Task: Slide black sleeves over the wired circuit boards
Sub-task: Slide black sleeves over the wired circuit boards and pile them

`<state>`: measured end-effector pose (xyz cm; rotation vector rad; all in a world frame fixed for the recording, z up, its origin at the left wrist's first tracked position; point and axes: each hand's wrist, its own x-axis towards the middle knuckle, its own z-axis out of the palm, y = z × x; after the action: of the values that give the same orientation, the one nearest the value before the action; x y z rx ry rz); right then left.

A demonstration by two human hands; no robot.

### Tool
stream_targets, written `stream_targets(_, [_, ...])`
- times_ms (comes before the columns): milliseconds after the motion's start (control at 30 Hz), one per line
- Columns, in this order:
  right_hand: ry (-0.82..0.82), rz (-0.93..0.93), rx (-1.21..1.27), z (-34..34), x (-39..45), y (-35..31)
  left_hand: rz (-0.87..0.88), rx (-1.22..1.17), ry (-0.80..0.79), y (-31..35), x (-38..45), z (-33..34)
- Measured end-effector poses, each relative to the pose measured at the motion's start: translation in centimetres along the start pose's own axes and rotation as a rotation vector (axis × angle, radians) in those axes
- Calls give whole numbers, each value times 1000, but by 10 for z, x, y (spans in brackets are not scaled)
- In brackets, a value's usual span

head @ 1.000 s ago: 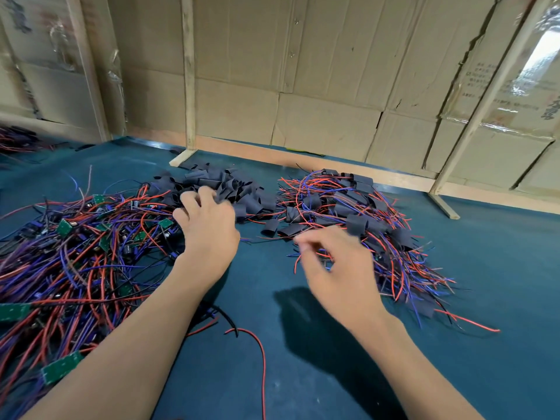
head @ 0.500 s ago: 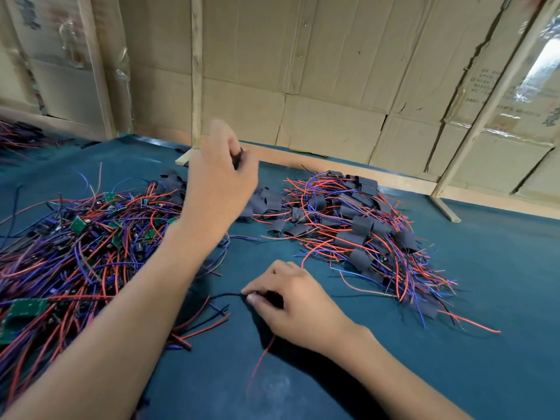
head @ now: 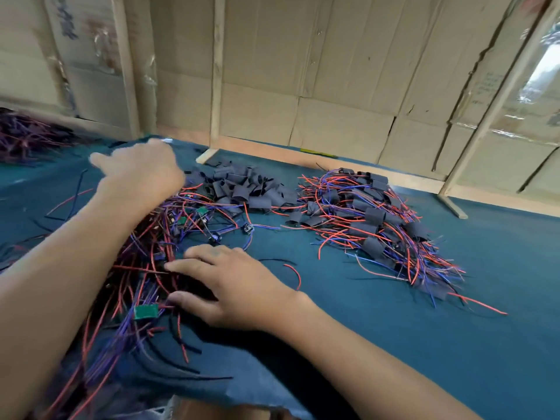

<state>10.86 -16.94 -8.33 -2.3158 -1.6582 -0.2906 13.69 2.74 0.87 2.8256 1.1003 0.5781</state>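
**Both hands at the unsleeved pile; no sleeve in hand**

Table (head: 454, 344), blue-green cloth cover, fills the lower two thirds of the frame. Cardboard wall (head: 333, 86) with wooden battens across the top.

Unsleeved pile (head: 145, 268), left of centre to lower left: wired circuit boards, red, blue and black leads heavily tangled. Finished pile (head: 372, 225), right of centre: boards already in black sleeves, leads fanning toward lower right. Loose black sleeves (head: 242, 186) heaped between the two piles, upper centre, touching the far edge of the unsleeved pile. A further bundle of wires (head: 27, 134) at the far left edge, blurred.

Left hand (head: 142, 171), upper left: reaches out over the far side of the unsleeved pile, fingers extended, motion-blurred; cannot tell whether it has hold of anything. Right hand (head: 230, 283), centre: palm down, fingers spread and nearly straight, fingertips resting on the leads at the pile's near edge; nothing gripped. One green circuit board (head: 146, 311) lies just left of its thumb.

Risks, as judgement:
- Leads interlocked; lifting one board may drag neighbours along or off the near table edge.
- Pulling by the wire, not the board, could strain solder joints.
- Sleeve heap abuts the pile; sweeping could scatter sleeves into the tangle.
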Motion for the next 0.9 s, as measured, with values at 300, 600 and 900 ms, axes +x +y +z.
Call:
stream_targets(300, [97,70,82,-18,-32,67,-153,59,-252,6,-40,36])
stream_targets(600, [245,133,302,-18,-50,77,-52,114,75,37,-68,60])
stream_targets(900, [716,377,148,-31,-45,78,140,19,208,26,-57,69])
